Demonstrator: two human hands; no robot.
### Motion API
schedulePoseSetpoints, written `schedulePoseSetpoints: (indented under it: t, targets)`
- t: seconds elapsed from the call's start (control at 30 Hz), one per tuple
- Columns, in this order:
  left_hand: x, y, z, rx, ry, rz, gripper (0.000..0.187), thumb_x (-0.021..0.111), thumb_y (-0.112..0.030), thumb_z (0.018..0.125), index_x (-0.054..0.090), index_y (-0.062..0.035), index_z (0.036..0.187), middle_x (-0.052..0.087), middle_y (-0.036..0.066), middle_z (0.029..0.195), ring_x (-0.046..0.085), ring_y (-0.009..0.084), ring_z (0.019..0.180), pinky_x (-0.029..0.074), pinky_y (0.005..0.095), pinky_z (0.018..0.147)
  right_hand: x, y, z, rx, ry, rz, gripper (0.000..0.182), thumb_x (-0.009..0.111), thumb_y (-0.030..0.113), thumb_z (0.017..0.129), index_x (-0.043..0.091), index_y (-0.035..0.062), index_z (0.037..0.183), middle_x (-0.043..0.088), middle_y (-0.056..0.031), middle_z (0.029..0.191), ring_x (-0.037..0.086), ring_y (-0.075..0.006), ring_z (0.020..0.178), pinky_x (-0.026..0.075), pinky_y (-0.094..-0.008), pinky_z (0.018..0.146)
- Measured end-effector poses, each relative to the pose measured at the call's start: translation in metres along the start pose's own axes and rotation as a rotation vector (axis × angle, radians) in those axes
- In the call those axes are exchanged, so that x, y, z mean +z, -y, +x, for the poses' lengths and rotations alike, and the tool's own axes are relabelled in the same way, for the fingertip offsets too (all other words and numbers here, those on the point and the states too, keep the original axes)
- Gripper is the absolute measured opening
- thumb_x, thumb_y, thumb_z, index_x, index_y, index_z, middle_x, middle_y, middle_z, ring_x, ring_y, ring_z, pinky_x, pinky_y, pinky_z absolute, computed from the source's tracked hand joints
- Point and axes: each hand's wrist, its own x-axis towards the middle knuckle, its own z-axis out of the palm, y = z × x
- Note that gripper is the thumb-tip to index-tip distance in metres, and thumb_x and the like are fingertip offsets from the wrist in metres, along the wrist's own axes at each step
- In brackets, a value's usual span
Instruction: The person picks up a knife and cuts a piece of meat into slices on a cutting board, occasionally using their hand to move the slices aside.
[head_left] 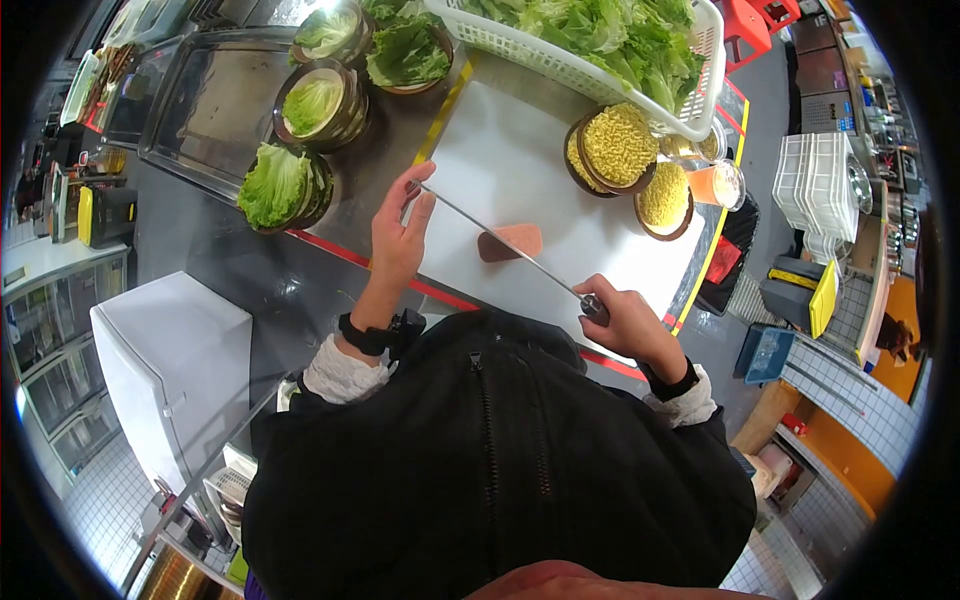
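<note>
A long knife (540, 268) with a thin blade and dark handle slants across the white cutting board (480, 150). My right hand (630, 320) is wrapped round its handle. At the far end of the blade, my left hand (402, 225) has its thumb and fingers around the tip. Under the blade in this view lies a rounded pink block of luncheon meat (524, 236), partly crossed by the metal. Bowls topped with yellow instant noodles (620, 145) stand on the board beyond my right hand.
A white basket of lettuce (570, 62) stands at the board's far edge. Several lettuce-topped bowls (318, 105) and a metal tray (215, 105) are at the left. Beside the noodles is a cup of orange-pink contents (715, 184). A white chest-like cabinet (175, 370) stands at lower left.
</note>
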Motion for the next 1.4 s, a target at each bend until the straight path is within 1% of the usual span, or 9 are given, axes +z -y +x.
schedulePoseSetpoints:
  t: [0.33,0.67,0.77,1.07,1.17,1.3,1.37,1.4]
  targets:
    - [0.002,-0.001,-0.003,-0.014,-0.023,-0.036,0.035,0.057,-0.014,0.097,0.055,-0.0009,0.129,0.060,0.010,0.128,0.054,0.0174,0.118,0.039,0.0321,0.103,-0.002,-0.001,0.000,-0.024,-0.003,0.007,0.036,0.066,0.015,0.081,0.051,0.0089,0.113,0.064,-0.0168,0.070,0.065,-0.0384,0.067,0.050,-0.0430,0.061]
    - [0.003,-0.005,-0.003,0.002,-0.037,-0.023,0.035,0.058,-0.016,0.097,0.055,-0.0012,0.129,0.060,0.009,0.127,0.055,0.0163,0.116,0.041,0.0311,0.102,-0.003,-0.002,0.002,-0.056,-0.001,-0.004,0.036,0.065,0.013,0.081,0.051,0.0087,0.114,0.063,-0.0163,0.070,0.064,-0.0381,0.067,0.050,-0.0429,0.062]
    - [0.003,-0.003,-0.003,-0.001,-0.036,-0.019,0.035,0.058,-0.016,0.097,0.055,-0.0010,0.129,0.060,0.009,0.127,0.055,0.0163,0.116,0.041,0.0310,0.102,-0.004,-0.003,0.002,-0.033,0.011,-0.009,0.036,0.065,0.013,0.081,0.051,0.0088,0.114,0.063,-0.0168,0.070,0.064,-0.0381,0.068,0.050,-0.0429,0.062]
    - [0.006,-0.003,-0.003,-0.011,-0.053,-0.023,0.036,0.058,-0.017,0.097,0.055,0.0004,0.128,0.060,0.010,0.128,0.055,0.0178,0.117,0.039,0.0327,0.104,-0.003,-0.010,0.006,-0.037,0.036,0.008,0.037,0.065,0.012,0.081,0.049,0.0095,0.114,0.062,-0.0180,0.071,0.063,-0.0401,0.068,0.048,-0.0448,0.061]
    - [0.007,-0.004,-0.003,-0.005,-0.065,-0.041,0.035,0.060,-0.017,0.096,0.057,0.0014,0.126,0.061,0.011,0.126,0.055,0.0181,0.118,0.038,0.0327,0.105,-0.002,-0.012,0.007,-0.052,0.040,-0.003,0.037,0.064,0.012,0.080,0.048,0.0095,0.114,0.062,-0.0182,0.070,0.063,-0.0407,0.068,0.047,-0.0452,0.061]
    - [0.010,-0.007,-0.004,-0.053,-0.100,-0.029,0.033,0.064,-0.016,0.094,0.060,0.0025,0.121,0.064,0.010,0.121,0.056,0.0173,0.114,0.039,0.0309,0.103,-0.001,-0.017,0.010,-0.047,0.055,0.014,0.037,0.064,0.012,0.080,0.047,0.0095,0.113,0.061,-0.0177,0.069,0.062,-0.0412,0.067,0.046,-0.0457,0.060]
    - [0.010,-0.005,-0.004,-0.078,-0.108,-0.045,0.032,0.065,-0.016,0.093,0.061,0.0029,0.119,0.064,0.009,0.119,0.056,0.0168,0.112,0.039,0.0302,0.102,0.001,-0.022,0.012,-0.068,0.047,0.031,0.037,0.064,0.010,0.079,0.048,0.0082,0.112,0.057,-0.0157,0.065,0.060,-0.0389,0.062,0.045,-0.0424,0.058]
    - [0.010,-0.004,-0.004,-0.106,-0.110,-0.064,0.032,0.066,-0.016,0.093,0.062,0.0028,0.118,0.065,0.008,0.118,0.056,0.0159,0.111,0.040,0.0294,0.101,0.001,-0.023,0.013,-0.068,0.047,0.031,0.037,0.064,0.010,0.079,0.048,0.0082,0.112,0.057,-0.0157,0.065,0.060,-0.0389,0.062,0.045,-0.0424,0.058]
